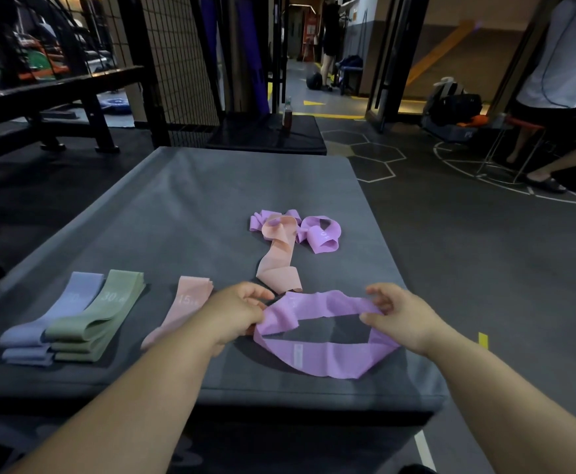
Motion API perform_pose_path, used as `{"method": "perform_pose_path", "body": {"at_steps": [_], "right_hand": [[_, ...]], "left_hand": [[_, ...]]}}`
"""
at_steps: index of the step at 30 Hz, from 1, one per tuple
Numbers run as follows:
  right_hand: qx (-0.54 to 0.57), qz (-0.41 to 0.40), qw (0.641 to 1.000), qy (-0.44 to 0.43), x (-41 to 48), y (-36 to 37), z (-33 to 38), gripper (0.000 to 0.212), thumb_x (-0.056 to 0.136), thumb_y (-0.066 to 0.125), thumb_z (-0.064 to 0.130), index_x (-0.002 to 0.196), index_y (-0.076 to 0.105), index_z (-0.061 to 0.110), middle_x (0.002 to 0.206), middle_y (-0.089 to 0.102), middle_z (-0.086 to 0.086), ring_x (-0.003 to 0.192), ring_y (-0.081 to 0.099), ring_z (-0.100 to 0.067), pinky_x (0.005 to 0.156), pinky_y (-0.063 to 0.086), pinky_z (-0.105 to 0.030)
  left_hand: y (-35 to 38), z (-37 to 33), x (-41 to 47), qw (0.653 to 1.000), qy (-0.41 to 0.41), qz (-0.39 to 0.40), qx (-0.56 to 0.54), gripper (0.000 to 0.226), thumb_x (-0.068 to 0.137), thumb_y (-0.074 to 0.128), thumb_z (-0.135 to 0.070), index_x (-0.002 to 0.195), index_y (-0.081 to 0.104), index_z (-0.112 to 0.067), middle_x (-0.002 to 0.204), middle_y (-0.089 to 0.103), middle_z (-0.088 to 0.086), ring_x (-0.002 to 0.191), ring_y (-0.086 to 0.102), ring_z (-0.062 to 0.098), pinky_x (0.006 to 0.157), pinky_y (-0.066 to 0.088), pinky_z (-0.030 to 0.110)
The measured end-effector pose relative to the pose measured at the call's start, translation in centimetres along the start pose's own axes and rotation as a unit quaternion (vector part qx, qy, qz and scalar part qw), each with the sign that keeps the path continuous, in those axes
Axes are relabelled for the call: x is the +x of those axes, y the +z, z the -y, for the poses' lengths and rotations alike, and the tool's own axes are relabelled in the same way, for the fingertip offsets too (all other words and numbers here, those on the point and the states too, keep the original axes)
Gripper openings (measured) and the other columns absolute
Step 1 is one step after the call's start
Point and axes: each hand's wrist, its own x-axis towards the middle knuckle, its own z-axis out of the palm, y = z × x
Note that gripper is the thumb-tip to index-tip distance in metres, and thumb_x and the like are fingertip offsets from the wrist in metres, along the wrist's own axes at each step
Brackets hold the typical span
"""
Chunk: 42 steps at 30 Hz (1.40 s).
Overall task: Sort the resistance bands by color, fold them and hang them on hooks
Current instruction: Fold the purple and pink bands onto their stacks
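Floor (450, 241): dark rubber, white hexagon lines (377, 162)
Partition (177, 63): black wire mesh
Platform (211, 186): grey, padded
Light: dim, warm at doorway (450, 63)

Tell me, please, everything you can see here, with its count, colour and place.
mat: one, grey, centre.
blue pile: one folded pile, blue-grey, mat's far left.
green pile: one folded pile, green, right beside the blue pile.
folded pink band: one, pink, right of the green pile.
loose pink band: one, pink, mid-mat, unfolded.
purple tangle: count unclear, purple, at the loose pink band's far end.
held band: one, purple, mat's near edge.
bottle: one, dark, on the black platform beyond the mat.
seated person: one, white top, far right.
left grip: one, bare, pinches the held band's left end.
right grip: one, bare, pinches its right end.
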Motion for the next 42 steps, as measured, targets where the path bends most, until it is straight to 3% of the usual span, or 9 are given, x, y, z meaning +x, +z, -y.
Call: {"method": "perform_pose_path", "body": {"at_steps": [5, 10, 16, 20, 26, 32, 36, 39, 42], "right_hand": [[-0.027, -0.082, 0.99, -0.11, -0.8, 0.6, 1.5, 0.025, 0.085, 0.07, 0.029, 0.109, 0.064, 0.03, 0.109, 0.057, 0.011, 0.107, 0.053, -0.008, 0.087, 0.036, -0.019], [-0.03, -0.022, 0.992, -0.118, -1.4, 2.2, 3.0, 0.023, 0.087, 0.067, 0.041, 0.108, 0.071, 0.032, 0.111, 0.062, 0.016, 0.109, 0.051, -0.003, 0.083, 0.036, -0.012], [0.024, 0.067, 0.99, -0.118, -1.4, 4.5, 4.4, 0.032, 0.088, 0.068, 0.04, 0.117, 0.069, 0.027, 0.109, 0.067, 0.02, 0.107, 0.059, 0.002, 0.097, 0.042, -0.016], [0.06, 0.077, 0.989, -0.111, -1.1, 5.2, 4.6, 0.009, 0.089, 0.068, 0.035, 0.08, 0.067, 0.033, 0.08, 0.068, 0.014, 0.078, 0.061, -0.003, 0.087, 0.051, -0.028], [0.072, 0.027, 0.989, -0.127, -1.2, 4.9, 5.0, 0.018, 0.092, 0.064, 0.034, 0.075, 0.06, 0.034, 0.058, 0.06, 0.025, 0.055, 0.052, 0.008, 0.06, 0.038, -0.011], [0.089, 0.022, 0.987, -0.132, -1.4, 4.0, 5.1, 0.009, 0.089, 0.07, 0.028, 0.083, 0.07, 0.022, 0.066, 0.061, 0.014, 0.051, 0.05, 0.006, 0.054, 0.036, -0.008], [0.098, 0.047, 0.985, -0.131, -1.8, 3.3, 5.0, 0.01, 0.086, 0.071, 0.013, 0.085, 0.072, 0.023, 0.071, 0.066, 0.016, 0.053, 0.054, 0.007, 0.057, 0.037, -0.007], [0.047, 0.014, 0.992, -0.114, -1.3, 1.7, 4.1, 0.024, 0.085, 0.067, 0.011, 0.085, 0.068, 0.035, 0.078, 0.067, 0.019, 0.068, 0.059, 0.011, 0.067, 0.042, -0.005], [-0.066, -0.008, 0.996, -0.064, -0.6, -0.5, 2.4, 0.018, 0.084, 0.066, 0.02, 0.074, 0.064, 0.036, 0.076, 0.067, 0.015, 0.075, 0.062, -0.002, 0.068, 0.047, -0.015]], "left_hand": [[0.4, -0.5, -0.2, 0.99, -0.008, 0.029, -0.134, 0.027, 0.092, 0.056, 0.003, 0.113, 0.059, -0.015, 0.104, 0.066, 0.008, 0.083, 0.063, 0.016, 0.067, 0.054, 0.024], [1.2, -0.6, -0.4, 0.99, 0.017, 0.049, -0.127, 0.034, 0.092, 0.052, 0.01, 0.119, 0.054, -0.012, 0.086, 0.058, 0.002, 0.072, 0.056, 0.012, 0.06, 0.047, 0.018], [2.3, -0.5, -0.8, 0.988, 0.061, 0.085, -0.111, 0.045, 0.089, 0.049, 0.016, 0.121, 0.051, -0.016, 0.088, 0.057, 0.005, 0.083, 0.056, 0.016, 0.08, 0.044, 0.027], [2.6, -0.6, -1.0, 0.99, 0.087, 0.087, -0.074, 0.045, 0.09, 0.048, 0.014, 0.116, 0.059, -0.021, 0.105, 0.062, 0.014, 0.096, 0.058, 0.019, 0.093, 0.047, 0.03], [2.3, -0.7, -0.9, 0.978, 0.159, -0.008, 0.133, 0.018, 0.083, 0.075, -0.023, 0.1, 0.07, -0.026, 0.11, 0.058, -0.007, 0.1, 0.062, 0.008, 0.089, 0.047, 0.017], [2.1, -0.4, -0.8, 0.957, 0.233, -0.001, 0.173, 0.041, 0.063, 0.071, -0.061, 0.088, 0.067, -0.03, 0.112, 0.053, -0.018, 0.112, 0.049, 0.0, 0.095, 0.037, 0.016], [2.4, -0.6, -0.5, 0.945, 0.238, -0.064, 0.213, 0.009, 0.083, 0.073, -0.028, 0.085, 0.066, -0.023, 0.099, 0.059, -0.017, 0.101, 0.055, 0.005, 0.088, 0.04, 0.015], [1.9, -0.7, -0.6, 0.951, 0.195, -0.11, 0.215, 0.009, 0.088, 0.067, -0.028, 0.082, 0.06, -0.03, 0.086, 0.062, -0.017, 0.077, 0.054, 0.0, 0.064, 0.037, 0.008], [1.4, -0.8, -0.6, 0.958, 0.174, -0.137, 0.183, 0.005, 0.088, 0.065, -0.03, 0.084, 0.062, -0.028, 0.082, 0.063, -0.01, 0.076, 0.055, 0.009, 0.065, 0.04, 0.018]]}}
